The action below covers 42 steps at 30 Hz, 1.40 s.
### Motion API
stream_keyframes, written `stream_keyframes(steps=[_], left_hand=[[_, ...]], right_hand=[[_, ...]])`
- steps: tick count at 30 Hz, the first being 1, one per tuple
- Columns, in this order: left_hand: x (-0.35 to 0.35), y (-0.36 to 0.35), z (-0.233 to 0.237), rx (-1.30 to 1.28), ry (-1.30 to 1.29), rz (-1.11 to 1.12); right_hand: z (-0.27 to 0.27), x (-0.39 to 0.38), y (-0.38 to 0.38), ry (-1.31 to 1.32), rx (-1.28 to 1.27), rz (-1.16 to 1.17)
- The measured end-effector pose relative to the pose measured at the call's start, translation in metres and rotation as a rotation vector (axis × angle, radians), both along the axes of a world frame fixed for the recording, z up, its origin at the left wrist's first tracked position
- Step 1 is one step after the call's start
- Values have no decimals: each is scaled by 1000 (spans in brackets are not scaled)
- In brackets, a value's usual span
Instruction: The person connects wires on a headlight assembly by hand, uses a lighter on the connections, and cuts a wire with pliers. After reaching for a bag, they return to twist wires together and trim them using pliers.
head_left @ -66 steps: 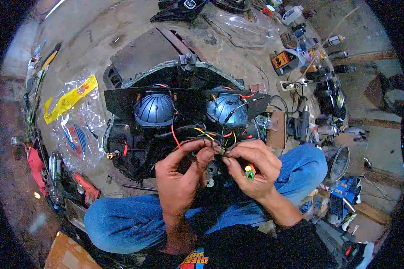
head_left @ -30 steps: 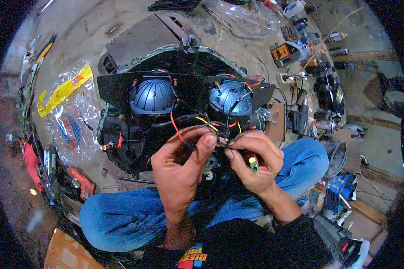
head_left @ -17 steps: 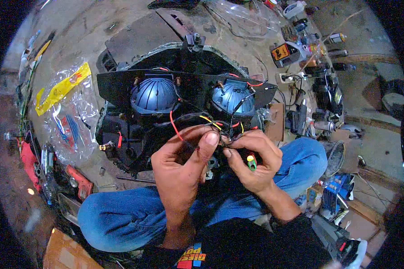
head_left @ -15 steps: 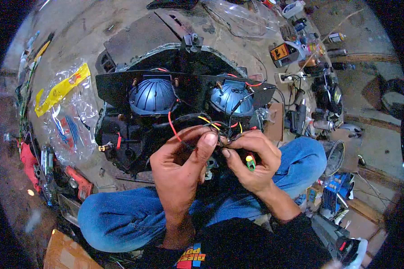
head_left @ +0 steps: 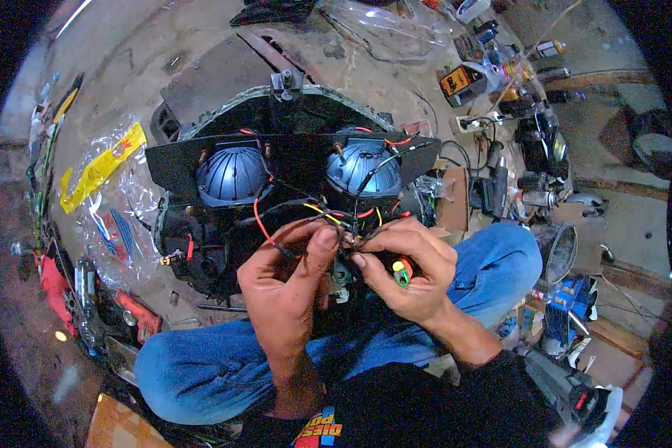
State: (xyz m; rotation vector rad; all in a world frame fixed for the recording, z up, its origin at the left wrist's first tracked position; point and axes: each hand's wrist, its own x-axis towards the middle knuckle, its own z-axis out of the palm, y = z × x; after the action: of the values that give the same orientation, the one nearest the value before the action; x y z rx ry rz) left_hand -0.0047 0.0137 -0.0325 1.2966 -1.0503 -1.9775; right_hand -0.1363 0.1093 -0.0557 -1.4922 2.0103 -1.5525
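My left hand (head_left: pixel 285 280) is closed, with thin wires pinched between thumb and fingers. Facing it, my right hand (head_left: pixel 414 272) also pinches the wires, its fingertips almost touching the left ones. A small green and yellow object (head_left: pixel 402 272) is tucked in the right palm. Red, yellow and black wires (head_left: pixel 325 213) run from the hands toward two round blue ribbed housings, one on the left (head_left: pixel 233 175) and one on the right (head_left: pixel 364 169). Both housings sit on a black panel (head_left: pixel 173 166) over a dark frame. The exact wire ends are hidden by the fingertips.
Clear plastic with a yellow strip (head_left: pixel 104 168) lies on the left of the floor, above a red tool (head_left: pixel 138 314). Bottles, an orange-labelled container (head_left: pixel 459 81), a power strip (head_left: pixel 476 123) and a blue box (head_left: pixel 567 308) are at the right. Crossed legs in jeans (head_left: pixel 194 366) frame the work.
The camera view has shifted, so the housings and hands appear a little further left. Both hands still pinch the wires, with only slight finger movement.
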Motion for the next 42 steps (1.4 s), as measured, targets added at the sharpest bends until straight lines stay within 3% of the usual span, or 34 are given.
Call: stream_keyframes(steps=[42], left_hand=[[2,1,-2,-17,41,-37]], right_hand=[[8,1,-1,-118,108,-40]])
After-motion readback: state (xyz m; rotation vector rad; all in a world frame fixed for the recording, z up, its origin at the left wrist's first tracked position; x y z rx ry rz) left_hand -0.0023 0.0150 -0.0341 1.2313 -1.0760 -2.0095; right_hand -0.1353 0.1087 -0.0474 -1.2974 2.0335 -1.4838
